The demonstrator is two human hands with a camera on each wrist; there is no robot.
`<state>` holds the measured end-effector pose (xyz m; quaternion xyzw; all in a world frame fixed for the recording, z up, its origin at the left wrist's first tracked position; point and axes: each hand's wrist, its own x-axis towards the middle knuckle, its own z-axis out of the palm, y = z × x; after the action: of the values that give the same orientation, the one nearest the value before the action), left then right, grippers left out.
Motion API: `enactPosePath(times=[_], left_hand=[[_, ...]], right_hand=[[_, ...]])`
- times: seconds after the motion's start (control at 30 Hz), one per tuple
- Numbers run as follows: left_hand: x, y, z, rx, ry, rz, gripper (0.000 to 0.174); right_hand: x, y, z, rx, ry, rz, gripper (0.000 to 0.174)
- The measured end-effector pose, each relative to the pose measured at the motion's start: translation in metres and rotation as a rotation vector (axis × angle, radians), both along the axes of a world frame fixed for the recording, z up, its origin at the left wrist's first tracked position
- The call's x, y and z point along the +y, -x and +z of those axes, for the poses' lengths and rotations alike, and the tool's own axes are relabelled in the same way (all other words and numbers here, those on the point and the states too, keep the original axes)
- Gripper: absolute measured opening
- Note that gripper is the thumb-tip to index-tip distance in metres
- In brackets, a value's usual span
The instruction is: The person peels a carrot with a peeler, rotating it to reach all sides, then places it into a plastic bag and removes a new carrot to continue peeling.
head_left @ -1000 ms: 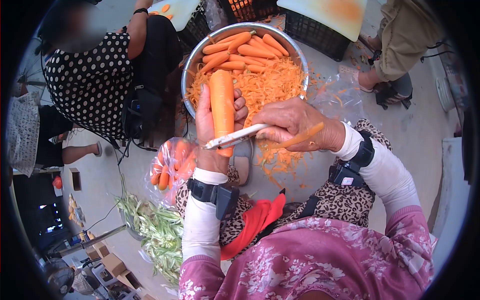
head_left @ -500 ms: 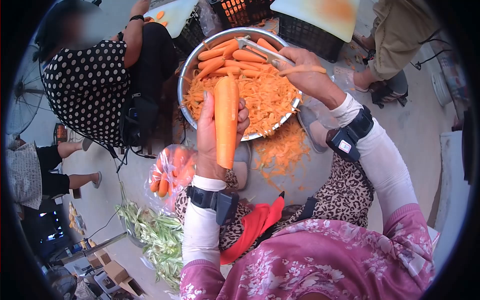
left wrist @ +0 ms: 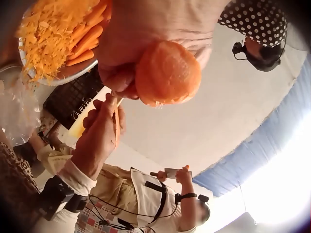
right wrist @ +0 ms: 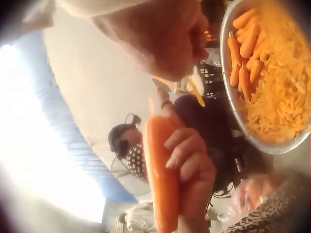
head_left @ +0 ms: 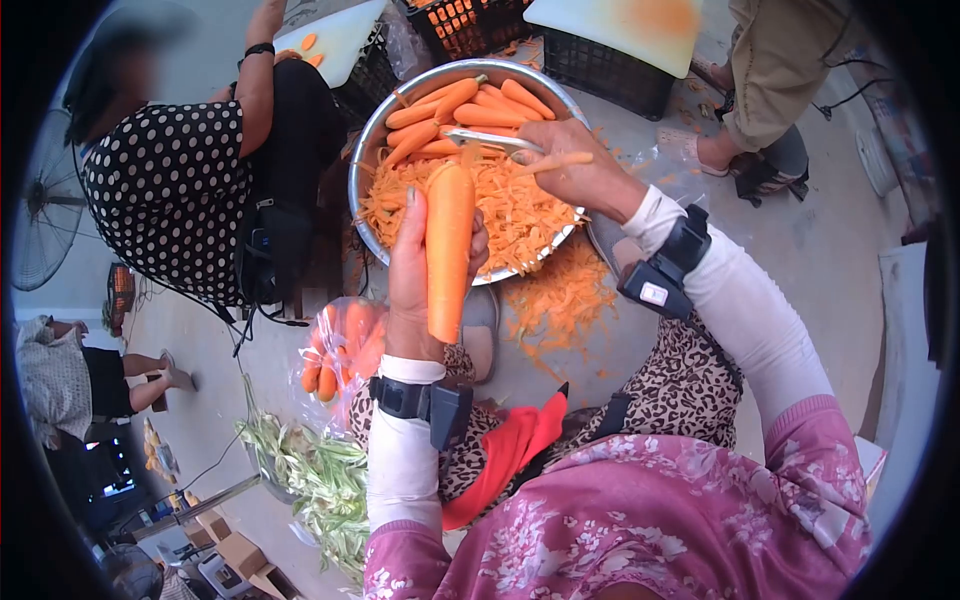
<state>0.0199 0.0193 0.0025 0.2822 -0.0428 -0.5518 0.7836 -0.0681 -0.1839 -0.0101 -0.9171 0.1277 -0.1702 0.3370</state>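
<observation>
A large peeled carrot (head_left: 450, 250) stands nearly upright in my left hand (head_left: 405, 270), whose fingers curl round its side with the thumb along the other. In the left wrist view its blunt end (left wrist: 167, 73) faces the camera. My right hand (head_left: 585, 172) grips a peeler (head_left: 490, 138), its head just beyond the carrot's top. A strip of carrot peel (head_left: 557, 162) lies across the right hand. Below both hands, a metal basin (head_left: 357, 205) holds whole carrots (head_left: 490, 115) and a heap of orange peelings (head_left: 520, 210).
Peelings (head_left: 560, 300) are scattered on the floor by my feet. A plastic bag of carrots (head_left: 340, 350) sits left of my knee, above pale green leaves (head_left: 320, 470). Black crates (head_left: 605, 75) with cutting boards (head_left: 625, 25) stand beyond the basin. A seated person (head_left: 170, 190) is at left.
The peeler first lay against the carrot's lower end, then swung out over the basin, and now has come back left near the carrot's top. The left hand keeps its grip.
</observation>
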Motion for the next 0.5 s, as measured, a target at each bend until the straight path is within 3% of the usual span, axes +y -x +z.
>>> enactPosePath(times=[0.13, 0.2, 0.23, 0.33, 0.37, 0.43, 0.5], left_hand=[[-0.002, 0.01, 0.007, -0.136, -0.02, -0.019, 0.049], [-0.003, 0.006, 0.002, -0.125, -0.131, 0.166, 0.049], [-0.002, -0.001, -0.004, -0.101, -0.082, 0.191, 0.048], [-0.01, -0.003, -0.008, -0.183, -0.109, 0.53, 0.038], [-0.008, -0.006, -0.006, -0.188, -0.037, 0.521, 0.033], [-0.005, -0.008, -0.001, -0.215, -0.07, 0.57, 0.032], [-0.004, -0.01, 0.0, -0.274, -0.076, 0.577, 0.031]], right_hand=[[-0.014, -0.008, -0.006, 0.096, -0.127, -0.073, 0.015], [0.004, 0.0, 0.016, 0.222, -0.954, -0.188, 0.015], [0.01, 0.0, 0.018, 0.269, -1.029, -0.144, 0.015], [0.032, 0.005, 0.021, 0.359, -1.28, -0.001, 0.02], [0.036, 0.006, 0.015, 0.371, -1.279, 0.016, 0.02], [0.044, 0.011, 0.006, 0.315, -1.664, 0.265, 0.024], [0.05, 0.017, 0.014, 0.229, -1.666, 0.251, 0.024]])
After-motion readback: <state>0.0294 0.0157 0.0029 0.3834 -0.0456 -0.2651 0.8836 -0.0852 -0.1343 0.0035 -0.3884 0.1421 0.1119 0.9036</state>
